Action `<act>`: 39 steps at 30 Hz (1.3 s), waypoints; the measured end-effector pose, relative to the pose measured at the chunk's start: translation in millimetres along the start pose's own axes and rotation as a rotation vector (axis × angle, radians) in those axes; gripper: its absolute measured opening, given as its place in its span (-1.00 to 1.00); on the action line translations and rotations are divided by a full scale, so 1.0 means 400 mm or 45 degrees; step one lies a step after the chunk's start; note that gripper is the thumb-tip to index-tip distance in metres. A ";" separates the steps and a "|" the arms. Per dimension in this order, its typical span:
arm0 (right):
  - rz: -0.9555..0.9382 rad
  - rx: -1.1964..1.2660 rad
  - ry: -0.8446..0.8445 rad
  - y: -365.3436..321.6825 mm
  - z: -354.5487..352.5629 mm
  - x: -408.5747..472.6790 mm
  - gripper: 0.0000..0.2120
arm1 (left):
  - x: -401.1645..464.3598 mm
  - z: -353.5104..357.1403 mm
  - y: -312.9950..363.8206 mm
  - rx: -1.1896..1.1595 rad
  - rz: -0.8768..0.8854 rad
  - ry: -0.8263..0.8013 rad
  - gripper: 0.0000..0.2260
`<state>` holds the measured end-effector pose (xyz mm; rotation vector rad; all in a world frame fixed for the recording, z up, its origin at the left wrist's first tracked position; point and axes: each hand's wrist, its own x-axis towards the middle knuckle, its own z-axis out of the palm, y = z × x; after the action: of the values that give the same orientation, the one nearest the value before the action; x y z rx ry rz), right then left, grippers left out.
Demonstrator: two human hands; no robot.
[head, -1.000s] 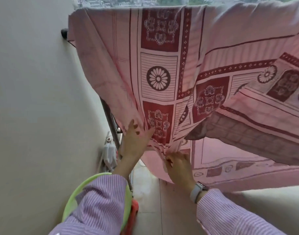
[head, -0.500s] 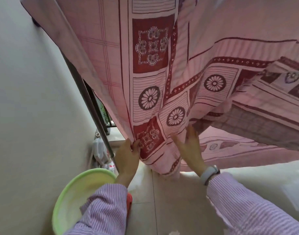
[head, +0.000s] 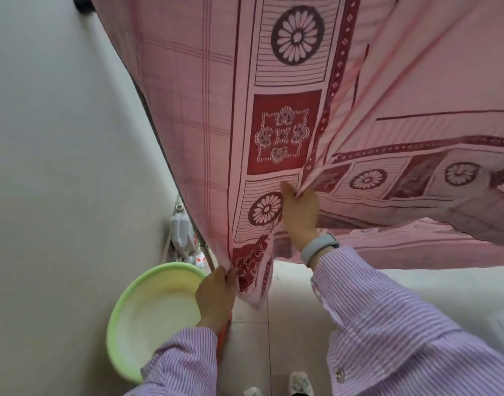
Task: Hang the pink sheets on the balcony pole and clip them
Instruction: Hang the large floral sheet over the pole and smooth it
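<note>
Ahead: the pink sheet (head: 188, 115) hangs in front of us like a curtain and blocks any reach forward.
Left: we have a plain wall (head: 45, 167) close by; a dark slanting pole (head: 170, 167) runs between it and the sheet, leaving only a narrow wedge.
Low left: the green basin (head: 122, 315) fills the floor by the wall, with a grey bottle (head: 182, 232) and small items behind it.
Under the sheet: we see bare floor tiles (head: 250, 338) below its lower corner, open between our hands.
Right: draped folds sag low above a pale ledge (head: 416, 281), which stands beneath them.
</note>
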<state>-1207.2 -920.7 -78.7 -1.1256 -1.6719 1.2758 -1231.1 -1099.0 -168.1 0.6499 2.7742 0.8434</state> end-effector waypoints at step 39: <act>0.036 -0.226 0.457 0.296 -1.273 0.566 -0.69 | -0.062 0.516 1.307 -0.202 1.171 -0.114 -0.47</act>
<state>-793.7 -528.9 -64.9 -1.3964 -1.5207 0.8885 -964.2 -619.5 -43.1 1.9147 2.2145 1.0992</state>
